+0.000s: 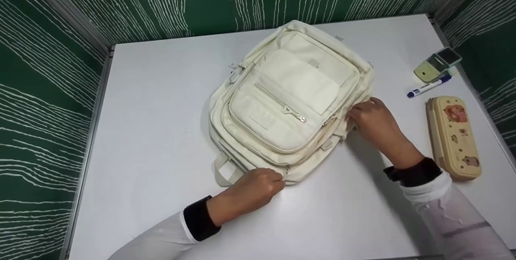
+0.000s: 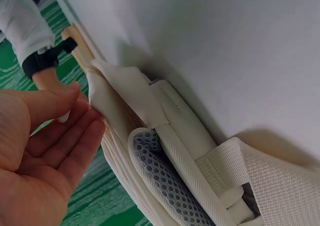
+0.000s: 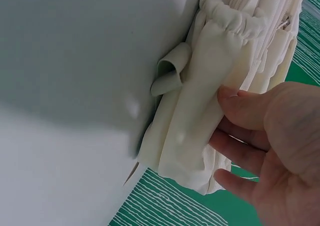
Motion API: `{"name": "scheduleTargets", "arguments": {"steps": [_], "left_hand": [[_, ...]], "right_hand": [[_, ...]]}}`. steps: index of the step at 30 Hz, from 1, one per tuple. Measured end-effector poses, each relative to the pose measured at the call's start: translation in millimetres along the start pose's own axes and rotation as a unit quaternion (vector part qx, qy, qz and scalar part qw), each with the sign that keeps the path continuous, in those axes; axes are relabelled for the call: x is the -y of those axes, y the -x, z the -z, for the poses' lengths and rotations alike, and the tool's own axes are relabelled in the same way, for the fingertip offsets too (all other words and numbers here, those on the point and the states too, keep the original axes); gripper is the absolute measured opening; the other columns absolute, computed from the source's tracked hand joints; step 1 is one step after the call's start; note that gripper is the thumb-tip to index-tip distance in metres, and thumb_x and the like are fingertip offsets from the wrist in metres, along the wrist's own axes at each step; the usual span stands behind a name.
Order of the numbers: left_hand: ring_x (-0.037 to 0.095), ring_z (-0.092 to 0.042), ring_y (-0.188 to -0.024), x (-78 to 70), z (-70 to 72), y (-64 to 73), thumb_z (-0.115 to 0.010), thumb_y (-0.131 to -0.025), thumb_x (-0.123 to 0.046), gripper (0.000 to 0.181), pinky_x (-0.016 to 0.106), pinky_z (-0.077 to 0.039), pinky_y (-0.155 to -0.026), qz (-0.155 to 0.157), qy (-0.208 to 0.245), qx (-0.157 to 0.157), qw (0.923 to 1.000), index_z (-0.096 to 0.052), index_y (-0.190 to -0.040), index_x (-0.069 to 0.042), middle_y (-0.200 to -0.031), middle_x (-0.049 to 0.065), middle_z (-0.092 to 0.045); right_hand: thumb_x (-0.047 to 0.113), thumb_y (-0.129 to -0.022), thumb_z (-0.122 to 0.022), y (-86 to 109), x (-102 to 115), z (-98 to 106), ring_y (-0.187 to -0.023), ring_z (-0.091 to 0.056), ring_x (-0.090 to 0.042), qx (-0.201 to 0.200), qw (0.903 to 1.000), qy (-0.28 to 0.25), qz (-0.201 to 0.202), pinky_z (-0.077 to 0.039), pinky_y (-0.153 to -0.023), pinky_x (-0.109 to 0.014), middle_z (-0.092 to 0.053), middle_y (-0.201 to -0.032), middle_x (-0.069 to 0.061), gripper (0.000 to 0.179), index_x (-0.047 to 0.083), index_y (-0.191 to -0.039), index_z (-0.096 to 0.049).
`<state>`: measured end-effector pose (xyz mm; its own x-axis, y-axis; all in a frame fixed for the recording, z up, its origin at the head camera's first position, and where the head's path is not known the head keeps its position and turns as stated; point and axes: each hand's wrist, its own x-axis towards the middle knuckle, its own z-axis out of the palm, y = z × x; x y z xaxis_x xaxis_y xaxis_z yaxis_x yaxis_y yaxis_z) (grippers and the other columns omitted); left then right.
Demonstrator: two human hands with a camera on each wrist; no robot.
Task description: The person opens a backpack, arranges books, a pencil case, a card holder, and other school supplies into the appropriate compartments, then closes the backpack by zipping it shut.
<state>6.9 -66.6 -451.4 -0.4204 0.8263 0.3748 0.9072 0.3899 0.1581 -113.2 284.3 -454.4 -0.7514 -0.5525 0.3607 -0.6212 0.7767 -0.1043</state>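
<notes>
Cream backpack point(image 1: 292, 90) lies front side up, askew, approx. mid-table point(image 1: 153, 123). L hand point(image 1: 260, 187) has its fingers curled at the near corner, apparently pinching by the zipper pull point(image 1: 288, 168); can't tell for sure if it's the pull or just fabric. R hand point(image 1: 373, 121) grips the bag's R side, thumb & fingers pinching loose cloth at the side pocket point(image 3: 200, 80). Main risk, imo: a tug from L with only slack cloth held by R would prob. drag or twist the whole bag, as nothing else visibly anchors it. Soft seam folds could also jam the zip if the pull goes off-line, & the webbing loop point(image 1: 219, 171) just beside L hand might snag fingers. Lesser risk: R forearm's near the pencil case point(image 1: 459, 143), so a wide elbow swing might knock it; the marker point(image 1: 429, 86), farther off, could roll if bumped.
</notes>
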Motion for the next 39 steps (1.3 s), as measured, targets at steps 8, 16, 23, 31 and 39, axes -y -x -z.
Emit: {"name": "scheduleTargets", "arguments": {"steps": [8,16,23,31,39], "left_hand": [[0.007,-0.062,-0.067,-4.9,-7.3,-14.3,-0.069,-0.083,0.012,0.023,0.02,-0.051,-0.061,-0.013,0.02,0.014,0.9996,-0.069,-0.075,-0.01,-0.072,-0.004,-0.057],[0.007,-0.064,-0.07,-5.8,-14.6,-26.6,-0.069,-0.085,0.009,0.022,0.019,-0.052,-0.06,-0.016,0.009,0.029,0.9994,-0.07,-0.078,-0.012,-0.075,-0.005,-0.059],[0.005,-0.059,-0.066,-5.0,-15.3,-28.0,-0.069,-0.088,0.007,0.023,0.019,-0.05,-0.058,-0.016,0.012,-0.012,0.9997,-0.067,-0.075,-0.011,-0.072,-0.004,-0.057],[0.01,-0.06,-0.067,-4.0,-15.5,-28.9,-0.071,-0.084,0.007,0.022,0.021,-0.049,-0.058,0.001,-0.009,-0.075,0.9971,-0.062,-0.072,-0.009,-0.074,-0.001,-0.06],[0.01,-0.058,-0.065,-4.4,-14.4,-30.9,-0.072,-0.084,0.005,0.022,0.021,-0.047,-0.056,0.023,-0.045,-0.062,0.9968,-0.062,-0.072,-0.011,-0.071,-0.002,-0.059]], "right_hand": [[-0.023,-0.073,-0.075,-9.5,-8,-2,-0.089,-0.07,-0.046,0.022,0.9989,-0.017,-0.036,-0.045,-0.095,-0.073,-0.073,-0.091,-0.023,0.024,-0.006,-0.091,-0.073],[-0.022,-0.077,-0.071,-10.1,-8,-5,-0.101,-0.067,-0.047,0.001,0.9989,-0.02,-0.042,-0.047,-0.088,-0.074,-0.071,-0.102,-0.027,0.022,-0.01,-0.094,-0.07],[-0.012,-0.082,-0.066,15.8,48,3,-0.094,-0.064,-0.049,-0.008,0.9995,0.029,-0.009,-0.05,-0.085,-0.069,-0.066,-0.099,-0.027,0.013,-0.008,-0.094,-0.064],[-0.002,-0.072,-0.07,45.4,124,-1,-0.083,-0.064,-0.022,0.015,0.9876,-0.103,0.118,-0.053,-0.072,-0.043,-0.067,-0.09,-0.001,0.022,0.01,-0.091,-0.069],[0.008,-0.091,-0.065,44.5,139,-15,-0.078,-0.061,-0.019,-0.029,0.9816,-0.044,0.184,-0.052,-0.067,-0.034,-0.065,-0.089,-0.002,0.004,0.007,-0.092,-0.069]]}}
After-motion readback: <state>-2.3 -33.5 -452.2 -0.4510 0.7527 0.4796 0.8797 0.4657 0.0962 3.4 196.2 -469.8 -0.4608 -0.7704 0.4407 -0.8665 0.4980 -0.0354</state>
